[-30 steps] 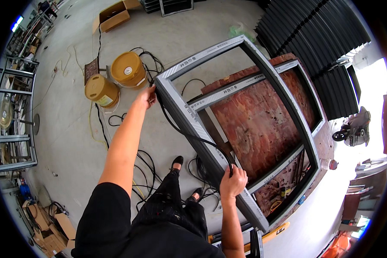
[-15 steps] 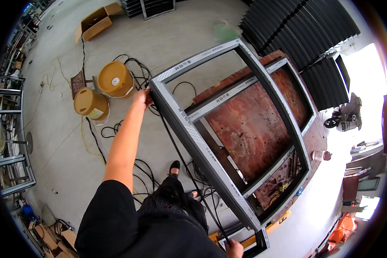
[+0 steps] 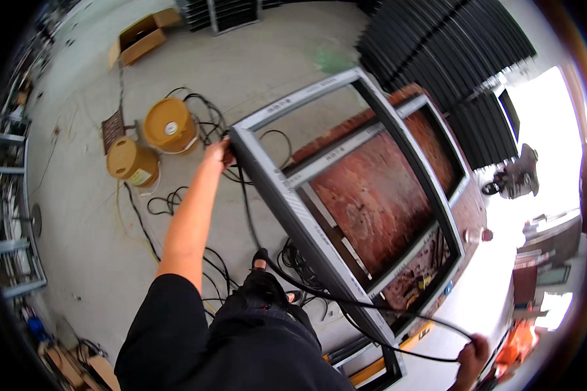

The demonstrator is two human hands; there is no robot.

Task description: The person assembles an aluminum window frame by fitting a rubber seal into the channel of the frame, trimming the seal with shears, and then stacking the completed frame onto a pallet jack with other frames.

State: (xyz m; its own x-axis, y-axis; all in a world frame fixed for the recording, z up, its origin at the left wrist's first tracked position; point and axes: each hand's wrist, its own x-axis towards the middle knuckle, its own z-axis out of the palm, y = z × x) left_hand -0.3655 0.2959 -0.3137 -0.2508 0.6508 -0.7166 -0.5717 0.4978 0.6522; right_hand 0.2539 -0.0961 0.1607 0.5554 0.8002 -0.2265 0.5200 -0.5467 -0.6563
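Note:
A large grey metal window frame [image 3: 275, 174], with crossbars and protective film on its faces, lies tilted over a worn red-brown worktable [image 3: 378, 195]. At the frame's near left corner, my left hand [image 3: 218, 155] is closed on one end of a black rubber sealing strip [image 3: 343, 300], against the frame's side. From there the strip hangs slack, curves down and crosses over the frame's near right corner. Out beyond that corner, my right hand [image 3: 474, 355] grips the strip, which forms a loop there; its fingers are partly blurred.
Two yellow-brown buckets [image 3: 169, 125] and loops of black cable [image 3: 297, 264] are on the floor to the left. A second frame [image 3: 392, 368] is below the near right corner. Stacked dark profiles [image 3: 450, 58] stand far right; an open cardboard box [image 3: 142, 39] lies far left.
My right hand has swung right, away from the frame's near corner, pulling the strip with it. The strip, taut along the frame's side before, now sags. My left hand stays at the corner.

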